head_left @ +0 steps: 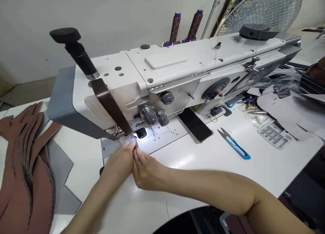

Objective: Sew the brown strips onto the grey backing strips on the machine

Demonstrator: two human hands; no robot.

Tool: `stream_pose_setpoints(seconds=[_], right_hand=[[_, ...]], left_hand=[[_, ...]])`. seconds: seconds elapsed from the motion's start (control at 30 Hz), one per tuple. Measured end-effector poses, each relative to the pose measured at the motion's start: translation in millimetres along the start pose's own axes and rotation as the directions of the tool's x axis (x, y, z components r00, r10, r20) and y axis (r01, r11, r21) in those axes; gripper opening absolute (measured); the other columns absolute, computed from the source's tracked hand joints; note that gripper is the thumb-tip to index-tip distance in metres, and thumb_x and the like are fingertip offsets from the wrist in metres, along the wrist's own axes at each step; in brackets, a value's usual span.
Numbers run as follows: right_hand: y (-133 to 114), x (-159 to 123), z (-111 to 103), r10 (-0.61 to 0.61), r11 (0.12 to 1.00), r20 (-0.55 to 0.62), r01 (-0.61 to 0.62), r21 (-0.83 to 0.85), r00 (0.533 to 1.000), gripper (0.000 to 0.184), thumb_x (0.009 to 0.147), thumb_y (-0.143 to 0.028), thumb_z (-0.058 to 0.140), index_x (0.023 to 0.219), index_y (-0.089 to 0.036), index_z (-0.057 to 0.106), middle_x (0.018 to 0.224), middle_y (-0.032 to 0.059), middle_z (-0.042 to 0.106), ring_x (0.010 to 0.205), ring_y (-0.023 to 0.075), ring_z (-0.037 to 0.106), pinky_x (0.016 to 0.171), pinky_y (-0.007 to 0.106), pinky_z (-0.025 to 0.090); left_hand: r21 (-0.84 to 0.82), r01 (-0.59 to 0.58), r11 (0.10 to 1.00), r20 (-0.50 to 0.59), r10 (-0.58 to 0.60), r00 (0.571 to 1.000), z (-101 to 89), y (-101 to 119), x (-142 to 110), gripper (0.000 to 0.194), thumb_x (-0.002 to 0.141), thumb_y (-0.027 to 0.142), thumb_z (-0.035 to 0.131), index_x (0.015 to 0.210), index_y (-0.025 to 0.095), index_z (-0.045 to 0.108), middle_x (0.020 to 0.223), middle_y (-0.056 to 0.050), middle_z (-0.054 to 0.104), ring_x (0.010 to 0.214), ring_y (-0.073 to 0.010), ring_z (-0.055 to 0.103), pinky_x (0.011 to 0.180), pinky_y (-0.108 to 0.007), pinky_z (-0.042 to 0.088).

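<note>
Your left hand (123, 156) and right hand (148, 169) meet, fingers drawn in close, pinching a small brown piece (137, 145) at their tips; it sits by the near edge of the bed (162, 138) of the sewing machine (167, 64), toward the left end; only a narrow, dull reddish sliver shows, your fingers hiding the rest; toward the surface's (193, 152) right edge lies 1 clear packet (261, 119), its small contents too unclear to name.
</note>
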State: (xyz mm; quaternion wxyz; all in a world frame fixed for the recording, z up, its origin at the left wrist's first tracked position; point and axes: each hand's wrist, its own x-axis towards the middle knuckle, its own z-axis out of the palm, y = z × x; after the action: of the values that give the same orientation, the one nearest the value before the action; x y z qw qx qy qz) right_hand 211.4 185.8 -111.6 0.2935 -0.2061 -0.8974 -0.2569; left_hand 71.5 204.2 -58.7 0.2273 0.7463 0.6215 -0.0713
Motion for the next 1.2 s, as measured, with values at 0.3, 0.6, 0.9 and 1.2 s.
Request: stream_pose_setpoints(seconds=[0.3, 0.6, 0.9, 1.2], right_hand=[[-5.7, -5.6, -5.0, -0.003, 0.986, 0.052, -0.006, 0.166, 0.999, 0.028, 0.077, 0.001, 0.040, 0.089, 0.009, 0.064, 0.077, 0.0298, 0.066, 0.063, 0.0281, 0.062, 0.042, 0.035, 0.044], [-1.8, -4.6, 3.0, -0.050, 0.968, 0.131, 0.016, 0.249, 0.990, 0.028, 0.078, -0.003, 0.041, 0.090, 0.007, 0.065, 0.081, 0.0299, 0.067, 0.065, 0.0284, 0.064, 0.052, 0.039, 0.051], [10.9, 1.5, 0.5, -0.094, 0.957, 0.330, -0.005, 0.288, 0.939, 0.030, 0.082, -0.004, 0.037, 0.094, 0.005, 0.064, 0.090, 0.0312, 0.067, 0.080, 0.0326, 0.067, 0.052, 0.037, 0.049], [11.1, -1.2, 4.3, -0.021, 0.974, 0.366, -0.064, 0.217, 0.930, 0.035, 0.085, -0.003, 0.036, 0.107, 0.012, 0.058, 0.104, 0.0384, 0.062, 0.074, 0.0288, 0.064, 0.047, 0.035, 0.045]], left_hand=[[0.167, 0.031, 0.985, -0.004, -0.031, 1.000, -2.7, 12.1, -5.8, 0.028, 0.094, 0.014, 0.030, 0.096, 0.019, 0.057, 0.091, -0.004, 0.053, 0.069, -0.0155, 0.053, 0.058, -0.029, 0.031], [0.185, -0.001, 0.983, 0.011, -0.001, 1.000, -4.0, 7.4, -4.0, 0.024, 0.095, 0.017, 0.032, 0.088, 0.020, 0.055, 0.088, -0.003, 0.050, 0.069, -0.0136, 0.051, 0.059, -0.027, 0.030], [0.237, -0.061, 0.970, -0.068, 0.079, 0.995, -1.8, -0.1, 5.6, 0.017, 0.091, 0.011, 0.043, 0.091, 0.017, 0.059, 0.087, -0.003, 0.053, 0.076, -0.0161, 0.055, 0.064, -0.026, 0.036], [0.532, -0.198, 0.823, -0.493, 0.491, 0.718, 22.8, -22.1, 12.6, 0.017, 0.089, 0.006, 0.046, 0.090, 0.013, 0.062, 0.078, -0.005, 0.058, 0.068, -0.0194, 0.055, 0.061, -0.029, 0.041]])
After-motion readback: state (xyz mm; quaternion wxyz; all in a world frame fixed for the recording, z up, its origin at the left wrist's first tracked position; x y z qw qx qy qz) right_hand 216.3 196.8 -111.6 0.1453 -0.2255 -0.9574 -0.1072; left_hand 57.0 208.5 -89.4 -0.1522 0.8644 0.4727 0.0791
